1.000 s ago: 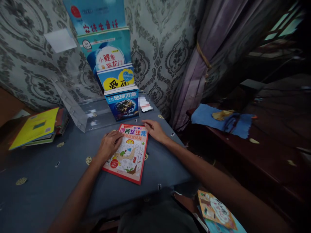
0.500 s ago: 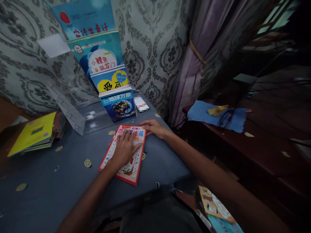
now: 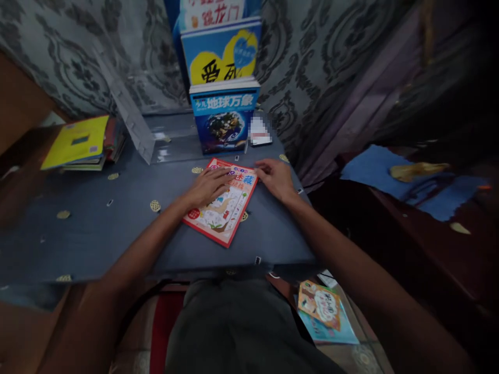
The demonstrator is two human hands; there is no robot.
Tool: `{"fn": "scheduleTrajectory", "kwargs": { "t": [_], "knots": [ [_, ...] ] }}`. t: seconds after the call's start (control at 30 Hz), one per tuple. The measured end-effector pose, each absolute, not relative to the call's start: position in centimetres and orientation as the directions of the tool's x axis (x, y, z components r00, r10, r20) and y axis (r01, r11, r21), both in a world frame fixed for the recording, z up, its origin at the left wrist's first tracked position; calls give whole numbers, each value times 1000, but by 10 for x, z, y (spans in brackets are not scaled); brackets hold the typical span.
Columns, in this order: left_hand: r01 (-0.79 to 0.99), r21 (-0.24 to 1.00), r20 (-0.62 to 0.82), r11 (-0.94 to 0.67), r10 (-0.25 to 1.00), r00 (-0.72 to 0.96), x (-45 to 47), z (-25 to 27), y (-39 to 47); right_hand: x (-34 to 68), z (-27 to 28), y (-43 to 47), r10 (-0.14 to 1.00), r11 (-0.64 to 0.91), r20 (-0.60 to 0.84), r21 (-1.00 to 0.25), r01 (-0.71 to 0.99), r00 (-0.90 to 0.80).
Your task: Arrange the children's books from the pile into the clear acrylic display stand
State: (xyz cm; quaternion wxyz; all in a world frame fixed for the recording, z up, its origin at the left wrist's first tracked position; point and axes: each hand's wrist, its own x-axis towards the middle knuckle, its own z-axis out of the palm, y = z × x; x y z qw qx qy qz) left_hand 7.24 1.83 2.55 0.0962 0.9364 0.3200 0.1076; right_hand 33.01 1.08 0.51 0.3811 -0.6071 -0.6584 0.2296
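A red-bordered picture book [image 3: 218, 208] lies at a slant on the dark table cover, its front cover facing up. My left hand [image 3: 210, 184] rests flat across the upper left of that cover, fingers stretched out over part of the title. At the book's upper right corner, my right hand [image 3: 276, 178] has its fingers bent, with thumb and forefinger pinching the corner. Just beyond the book stands a clear display rack [image 3: 134, 124] with books in tiers, the lowest a blue book with an Earth picture [image 3: 226, 122].
A yellow book [image 3: 78, 143] tops a stack at the left. A blurred-out card [image 3: 260, 131] lies right of the rack. On the floor by my legs are an orange book [image 3: 319, 305] and a light-blue book [image 3: 339, 327]. A blue cloth [image 3: 374, 171] covers part of the bench at right.
My view has tilted down, so the rack shows higher and more of the floor appears. My left hand has slid toward the book's left edge; my right hand stays by the corner.
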Motion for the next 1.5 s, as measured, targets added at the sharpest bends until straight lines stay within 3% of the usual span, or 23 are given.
{"fn": "scheduleTrajectory", "kwargs": {
  "t": [0.07,0.13,0.23,0.3,0.43,0.63,0.77,0.93,1.07,1.27,1.5],
  "knots": [
    [574,253,149,-778,618,772,73,23,18,328,8,0,930,270,363,-580,768,-53],
    [575,259,155,-776,621,768,73,22,17,323,11,-18,872,431,426,-437,789,-241],
    [570,279,171,-773,624,763,73,20,17,314,18,-56,707,705,353,-411,578,-612],
    [555,294,186,-778,616,765,72,18,18,308,24,-79,585,793,291,-399,460,-757],
    [531,313,206,-787,602,771,70,13,21,297,35,-96,434,868,216,-362,341,-875],
    [535,312,216,-785,607,764,71,9,23,287,44,-86,306,929,132,-258,265,-943],
    [533,314,217,-786,606,766,71,8,23,287,48,-86,290,912,152,-343,225,-945],
    [519,329,207,-789,596,776,70,11,21,283,45,-81,492,724,229,-644,248,-840],
    [523,331,204,-786,601,773,70,13,19,277,42,-70,518,588,193,-788,182,-833],
    [515,333,209,-790,594,777,69,11,20,276,48,-57,439,486,74,-858,168,-895],
    [530,329,197,-782,605,771,70,12,19,278,50,-53,397,539,88,-828,155,-914]
  ]
}}
